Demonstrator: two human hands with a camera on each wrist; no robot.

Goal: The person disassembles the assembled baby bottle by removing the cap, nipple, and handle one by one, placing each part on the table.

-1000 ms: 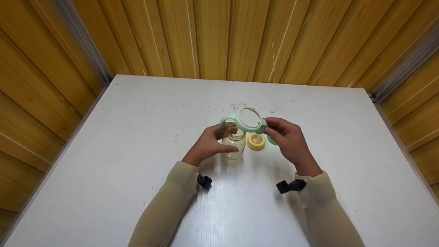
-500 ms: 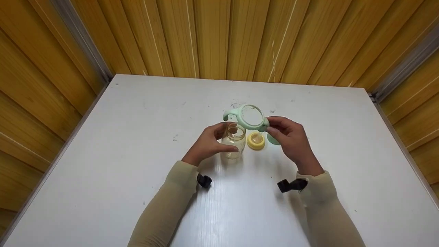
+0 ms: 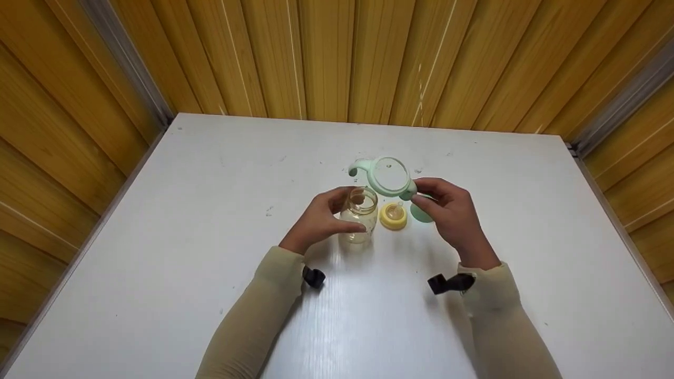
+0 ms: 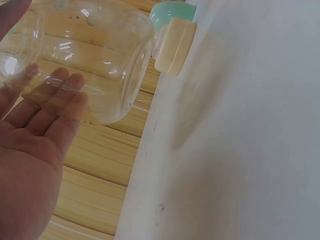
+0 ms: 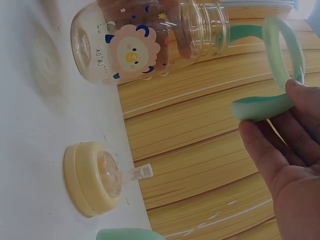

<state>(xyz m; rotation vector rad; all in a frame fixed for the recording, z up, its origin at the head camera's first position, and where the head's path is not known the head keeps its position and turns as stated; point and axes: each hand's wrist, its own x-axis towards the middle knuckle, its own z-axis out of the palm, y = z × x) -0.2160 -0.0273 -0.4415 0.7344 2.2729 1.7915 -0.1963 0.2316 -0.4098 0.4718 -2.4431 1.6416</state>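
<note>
My left hand (image 3: 326, 218) grips a clear, amber-tinted baby bottle (image 3: 362, 217) with an open mouth. The bottle is upright and clear of the table, and in the right wrist view its printed animal face (image 5: 134, 52) shows. Just above and right of the bottle's neck, my right hand (image 3: 447, 210) pinches one handle of a mint-green two-handled ring (image 3: 392, 193). That ring is tilted and apart from the bottle. Below it on the table sits a cream-yellow collar (image 3: 393, 225) with a clear teat (image 5: 127, 173) pointing up.
A green cap (image 3: 421, 213) lies right of the collar, partly behind my right hand. All of this is over a white table (image 3: 210, 237), with wood-patterned walls (image 3: 326, 58) at the back and sides. Black wrist mounts (image 3: 314, 278) stick out from both sleeves.
My right hand has moved the green ring up and to the right, away from the bottle's mouth. More of the green cap shows now. My left hand and the bottle have barely moved.
</note>
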